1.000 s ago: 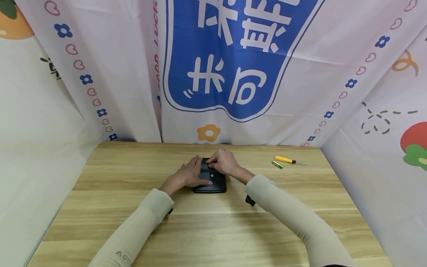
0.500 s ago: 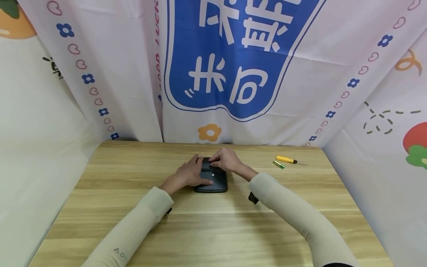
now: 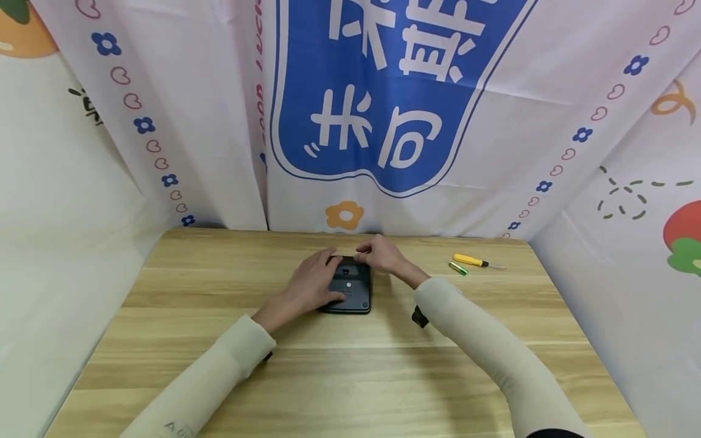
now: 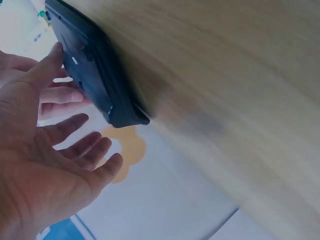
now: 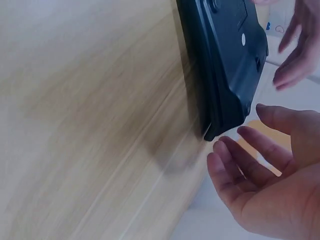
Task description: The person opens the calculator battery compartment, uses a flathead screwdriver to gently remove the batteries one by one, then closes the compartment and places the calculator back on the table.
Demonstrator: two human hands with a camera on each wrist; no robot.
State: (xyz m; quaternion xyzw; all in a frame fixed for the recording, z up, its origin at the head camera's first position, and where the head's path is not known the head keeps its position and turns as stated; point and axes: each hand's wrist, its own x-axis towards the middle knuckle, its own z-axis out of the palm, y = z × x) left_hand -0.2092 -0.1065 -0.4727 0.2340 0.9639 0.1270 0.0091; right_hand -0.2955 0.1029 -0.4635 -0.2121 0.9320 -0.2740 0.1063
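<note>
A black calculator point(image 3: 356, 298) lies face down on the table, its recessed back and a small white dot facing up. My left hand point(image 3: 309, 281) is spread along its left side, thumb over the back and fingers near the far left corner. At the far right corner is my right hand point(image 3: 383, 254), its fingers loosely bent. In the right wrist view, the right hand's point(image 5: 275, 180) thumb and fingers stand apart with nothing between them, close to the calculator's point(image 5: 232, 65) thick end. In the left wrist view, the left hand's point(image 4: 45, 170) fingers are relaxed and spread.
To the right lie a green and gold battery point(image 3: 457, 268) and a yellow-handled screwdriver point(image 3: 471, 260). The wooden table point(image 3: 350, 377) ends at a printed cloth point(image 3: 306, 207) behind, with white cloth walls on both sides.
My right hand has moved off the recess on the calculator's back to its far right corner. My left hand has eased back slightly, uncovering more of the back.
</note>
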